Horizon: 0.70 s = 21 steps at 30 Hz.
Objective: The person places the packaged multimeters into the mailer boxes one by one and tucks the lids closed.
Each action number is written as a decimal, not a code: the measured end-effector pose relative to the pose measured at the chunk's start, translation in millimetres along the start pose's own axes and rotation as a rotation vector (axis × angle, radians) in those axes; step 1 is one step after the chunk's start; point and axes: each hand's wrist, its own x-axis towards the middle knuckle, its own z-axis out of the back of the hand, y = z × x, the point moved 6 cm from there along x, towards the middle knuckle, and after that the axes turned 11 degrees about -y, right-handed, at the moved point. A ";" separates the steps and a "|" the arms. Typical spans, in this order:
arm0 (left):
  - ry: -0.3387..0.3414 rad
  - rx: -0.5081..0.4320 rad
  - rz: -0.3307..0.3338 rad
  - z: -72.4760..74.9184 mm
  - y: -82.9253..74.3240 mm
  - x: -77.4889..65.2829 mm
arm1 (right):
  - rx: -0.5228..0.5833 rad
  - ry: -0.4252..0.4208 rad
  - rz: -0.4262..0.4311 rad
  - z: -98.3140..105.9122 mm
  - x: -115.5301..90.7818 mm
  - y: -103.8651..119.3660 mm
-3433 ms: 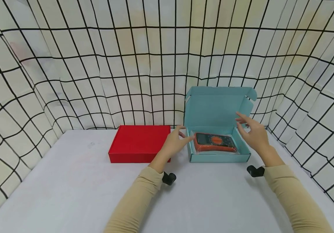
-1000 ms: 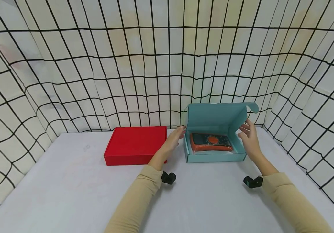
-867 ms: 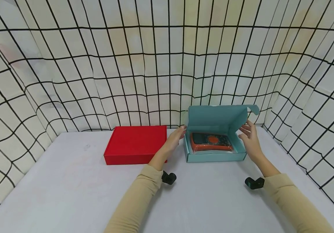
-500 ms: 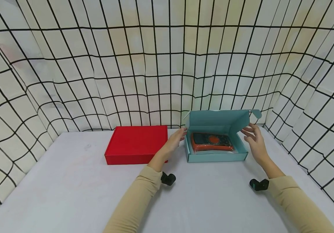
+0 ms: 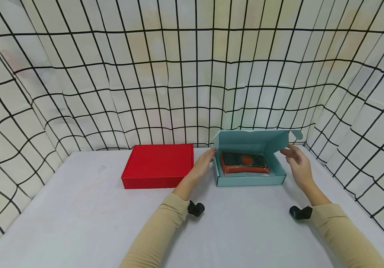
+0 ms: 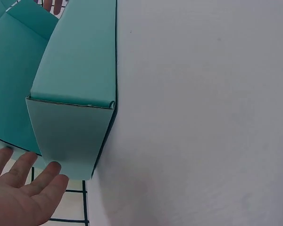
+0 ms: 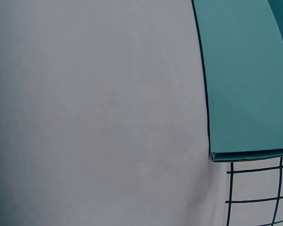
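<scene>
A teal cardboard box (image 5: 250, 181) stands on the table with its lid (image 5: 245, 137) tilted partly down over it. Inside lies an orange and black multimeter (image 5: 246, 169) in clear plastic wrap, its upper part shaded by the lid. My left hand (image 5: 202, 164) is at the box's left side; in the left wrist view its extended fingers (image 6: 46, 178) touch the teal side and flap edge. On the other side, my right hand (image 5: 299, 165) has loosely bent fingers against the lid's right flap. The right wrist view shows only the box's front wall (image 7: 250, 84), not the hand.
A closed red box (image 5: 160, 163) sits to the left, close beside my left forearm. Behind the white table (image 5: 78, 216) hangs a white cloth with a black grid (image 5: 178, 82), which also runs along both sides.
The teal lid has come forward and down from upright, with its side flaps folding in. Both hands moved to the box's sides, and the right hand has since shifted slightly right. The multimeter stays inside.
</scene>
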 end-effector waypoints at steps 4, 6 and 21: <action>-0.003 0.011 0.009 -1.2 1.1 -1.7 | -0.024 -0.013 0.006 3.9 -0.9 -0.3; -0.008 0.013 0.010 -1.7 1.5 -2.3 | -0.034 -0.010 0.003 5.5 -1.5 1.4; -0.028 0.019 0.027 -4.4 6.9 -6.6 | -0.054 0.022 0.005 5.7 -1.0 0.8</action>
